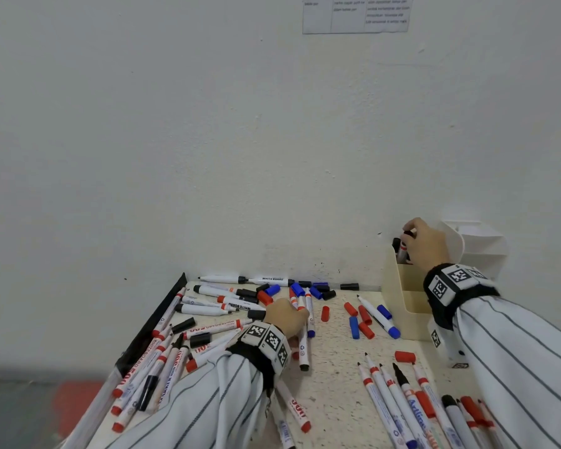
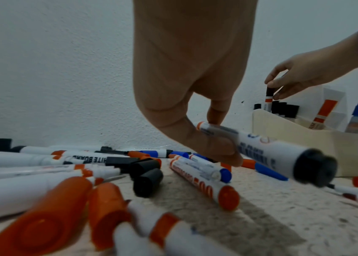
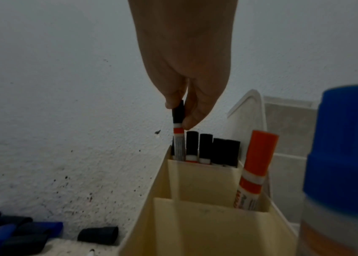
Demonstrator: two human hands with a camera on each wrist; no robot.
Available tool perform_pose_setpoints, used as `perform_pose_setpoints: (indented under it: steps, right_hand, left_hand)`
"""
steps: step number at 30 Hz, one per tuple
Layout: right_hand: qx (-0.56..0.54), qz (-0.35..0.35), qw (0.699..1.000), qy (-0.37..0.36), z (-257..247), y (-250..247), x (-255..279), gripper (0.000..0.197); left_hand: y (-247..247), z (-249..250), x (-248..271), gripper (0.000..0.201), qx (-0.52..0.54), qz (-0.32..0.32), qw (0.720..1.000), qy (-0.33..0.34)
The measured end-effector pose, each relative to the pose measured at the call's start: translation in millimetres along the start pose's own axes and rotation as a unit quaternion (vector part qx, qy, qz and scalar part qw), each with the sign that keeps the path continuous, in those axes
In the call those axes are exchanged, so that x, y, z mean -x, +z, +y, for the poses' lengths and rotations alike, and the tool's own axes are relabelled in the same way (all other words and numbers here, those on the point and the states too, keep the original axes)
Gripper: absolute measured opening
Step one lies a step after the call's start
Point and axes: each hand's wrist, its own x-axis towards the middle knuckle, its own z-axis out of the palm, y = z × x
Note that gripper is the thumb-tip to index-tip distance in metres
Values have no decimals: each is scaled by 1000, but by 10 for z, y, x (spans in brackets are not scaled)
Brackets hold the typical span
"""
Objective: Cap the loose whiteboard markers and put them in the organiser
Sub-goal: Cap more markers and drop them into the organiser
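Observation:
My right hand [image 3: 180, 114] pinches the black cap of a white marker [image 3: 178, 138] that stands partly lowered into the back compartment of the cream organiser [image 3: 200, 181], beside several black-capped markers [image 3: 213, 150]. In the head view this hand [image 1: 408, 234] is over the organiser [image 1: 405, 306] at the far right by the wall. My left hand [image 2: 219, 136] pinches a white marker with a black end [image 2: 261, 147] between thumb and finger, lifted just off the pile. Its tip end is hidden behind the fingers. In the head view the left hand [image 1: 297, 325] is at the table's middle.
Loose red caps [image 1: 325, 313], blue caps [image 1: 353, 327] and black caps [image 1: 349, 286] lie scattered on the speckled table [image 1: 334, 377]. Marker heaps lie at the left [image 1: 162, 351] and front right [image 1: 402, 393]. A red-capped marker [image 3: 254, 166] and a blue-capped one [image 3: 340, 164] stand in the organiser. The wall is close behind.

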Motion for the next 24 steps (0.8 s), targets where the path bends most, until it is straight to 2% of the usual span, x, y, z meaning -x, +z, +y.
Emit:
perform_pose_setpoints:
  steps: [3,6,9,14,16,20,22,24]
  right_hand:
    - [-3,-22,1000,-1,30,58,-27,20]
    - [85,-58,995,-8,83,120,-69,28]
    - [155,-62,985,-34,113,175,-40,33]
    - [102,-25,993,-46,157,180,-11,29]
    - [123,-33,992,-24,168,162,12,25]
    - [181,-53,982,-5,165,179,83,37]
    - [194,-48,980,2,92,208,129,38]
    - [174,-24,984,-21,0,262,180,38]
  left_hand:
    - [-33,-67,-50,26,-15,19,1000,9]
    - [-53,-113,-69,28,-13,23,1000,16]
    - [-70,-160,-90,36,-22,32,999,25]
    - [-97,-181,-87,34,-23,29,999,27]
    - [-110,-171,-68,31,-18,24,999,24]
    - [-126,-149,-36,29,-13,21,999,22]
    - [-145,-144,-24,29,-7,27,999,25]
    - [-165,-138,-17,29,-3,30,999,27]
